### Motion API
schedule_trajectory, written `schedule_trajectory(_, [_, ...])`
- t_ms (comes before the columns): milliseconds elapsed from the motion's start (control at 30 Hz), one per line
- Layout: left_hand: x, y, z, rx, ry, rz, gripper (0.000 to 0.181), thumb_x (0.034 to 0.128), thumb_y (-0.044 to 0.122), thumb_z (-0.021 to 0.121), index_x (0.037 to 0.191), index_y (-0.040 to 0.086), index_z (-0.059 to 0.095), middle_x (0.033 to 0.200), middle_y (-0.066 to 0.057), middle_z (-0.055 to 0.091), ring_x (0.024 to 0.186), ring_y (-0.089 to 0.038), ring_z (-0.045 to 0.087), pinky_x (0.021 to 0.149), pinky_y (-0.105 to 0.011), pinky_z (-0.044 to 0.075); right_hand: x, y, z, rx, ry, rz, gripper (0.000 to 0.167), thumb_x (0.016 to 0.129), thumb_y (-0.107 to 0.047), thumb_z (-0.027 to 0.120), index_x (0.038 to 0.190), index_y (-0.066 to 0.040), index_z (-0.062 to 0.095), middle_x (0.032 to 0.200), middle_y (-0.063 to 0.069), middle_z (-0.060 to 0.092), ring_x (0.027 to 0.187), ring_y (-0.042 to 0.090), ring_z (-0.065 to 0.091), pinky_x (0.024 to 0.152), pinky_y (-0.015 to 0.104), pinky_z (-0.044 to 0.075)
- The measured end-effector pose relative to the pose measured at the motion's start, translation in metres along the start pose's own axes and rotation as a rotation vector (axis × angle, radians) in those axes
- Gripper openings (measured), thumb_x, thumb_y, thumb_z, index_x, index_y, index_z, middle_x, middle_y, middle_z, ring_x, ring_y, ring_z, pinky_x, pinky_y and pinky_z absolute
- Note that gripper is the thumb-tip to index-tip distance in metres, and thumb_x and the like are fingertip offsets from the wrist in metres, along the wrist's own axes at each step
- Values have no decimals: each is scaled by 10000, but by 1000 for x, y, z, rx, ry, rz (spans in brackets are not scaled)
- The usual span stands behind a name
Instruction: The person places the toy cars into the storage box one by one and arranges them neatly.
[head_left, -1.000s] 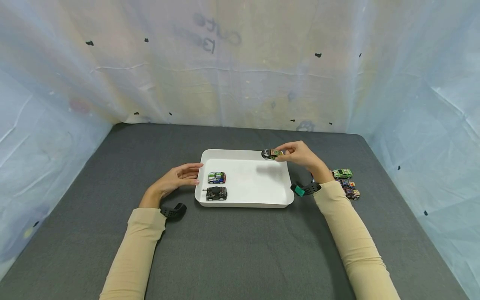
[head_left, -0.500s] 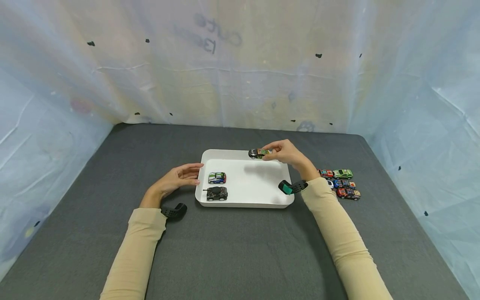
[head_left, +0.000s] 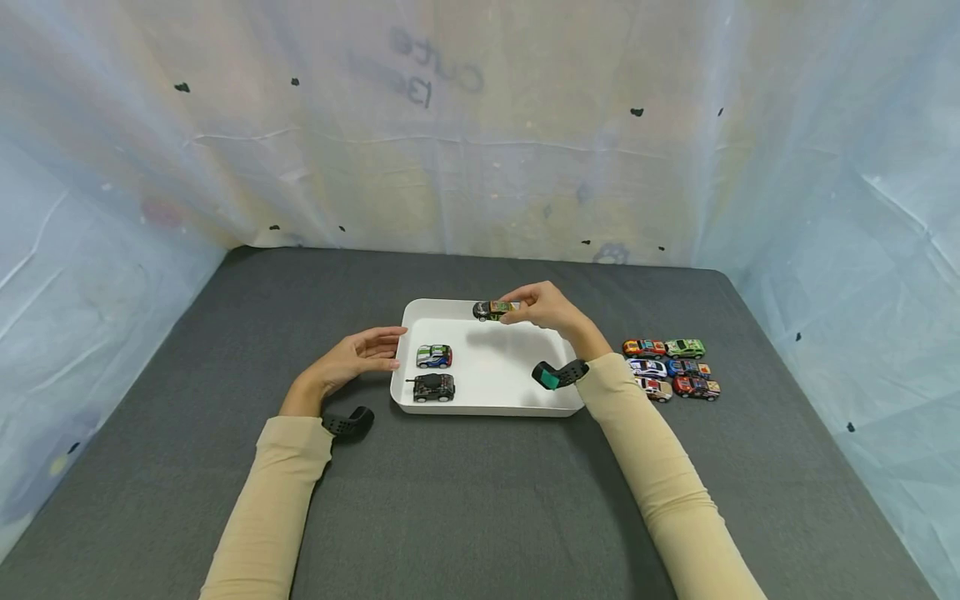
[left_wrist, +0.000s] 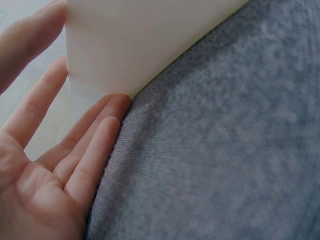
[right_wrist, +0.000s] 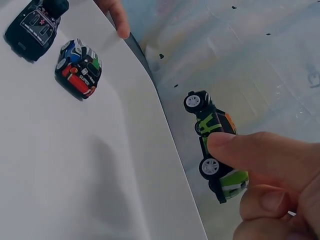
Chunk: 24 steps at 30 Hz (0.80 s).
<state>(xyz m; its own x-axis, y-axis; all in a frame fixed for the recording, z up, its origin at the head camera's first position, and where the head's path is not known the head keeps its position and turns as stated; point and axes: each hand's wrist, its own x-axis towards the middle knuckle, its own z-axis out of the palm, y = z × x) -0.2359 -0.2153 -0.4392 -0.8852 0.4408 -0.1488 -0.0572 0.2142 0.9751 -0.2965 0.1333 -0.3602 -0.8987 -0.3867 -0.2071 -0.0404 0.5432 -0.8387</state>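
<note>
A white tray (head_left: pixel 510 375) lies on the grey table. My right hand (head_left: pixel 551 308) pinches a black and green toy car (head_left: pixel 491 311) above the tray's far side; in the right wrist view the thumb presses the side of this toy car (right_wrist: pixel 215 125). My left hand (head_left: pixel 352 360) touches the tray's left edge with extended fingers; the left wrist view shows fingertips (left_wrist: pixel 120 102) against the tray wall (left_wrist: pixel 115 45). Inside the tray, at the left, stand a white, green and blue toy car (head_left: pixel 434 357) and a black toy vehicle (head_left: pixel 432 387) with a thin rod.
Several toy cars stand in rows right of the tray, among them a green one (head_left: pixel 686 348) and a red and black one (head_left: pixel 697 388). The grey table (head_left: pixel 465 500) extends to a hanging light sheet (head_left: pixel 480 183) behind and at both sides.
My right hand has carried the black and green toy car leftward over the tray's far side, uncovering more of the cars at the right. My left hand has stayed at the tray edge.
</note>
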Motion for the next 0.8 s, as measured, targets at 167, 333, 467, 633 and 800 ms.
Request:
schedule_trajectory(167, [0, -1, -1, 12, 6, 0, 726, 854, 155, 735, 1478, 83, 370, 1523, -203, 385, 1398, -349, 404, 996, -210, 513, 10, -1, 11, -7, -1, -7, 382, 836, -173, 755, 1204, -105, 679, 483, -85, 273, 473, 97, 228, 510, 251, 276])
schedule_trajectory(333, [-1, -1, -1, 6, 5, 2, 735, 851, 148, 737, 1480, 73, 365, 1528, -213, 373, 1406, -371, 388, 993, -197, 511, 18, -2, 24, 6, -10, 0, 408, 825, -178, 767, 1217, -114, 673, 471, -89, 277, 453, 95, 213, 482, 249, 248])
schedule_trajectory(467, [-1, -2, -1, 10, 7, 4, 726, 854, 144, 734, 1478, 75, 369, 1527, -210, 376, 1408, -370, 386, 1011, -203, 503, 24, -4, 32, 43, -17, 13, 421, 822, -181, 772, 1226, -121, 668, 459, -94, 271, 437, 94, 188, 465, 247, 223])
schedule_trajectory(633, [-1, -1, -1, 21, 16, 4, 723, 854, 153, 735, 1476, 81, 375, 1523, -207, 384, 1403, -368, 395, 1052, -269, 495, 31, -6, 41, 65, -11, 22, 413, 819, -176, 774, 1216, -120, 674, 464, -93, 268, 432, 92, 176, 457, 249, 208])
schedule_trajectory(800, [-2, 0, 0, 30, 23, -14, 736, 845, 178, 747, 1476, 93, 378, 1524, -193, 388, 1407, -359, 396, 1103, -362, 464, 38, -6, 52, 57, -23, 23, 415, 817, -176, 777, 1215, -114, 676, 468, -86, 264, 430, 93, 174, 451, 249, 204])
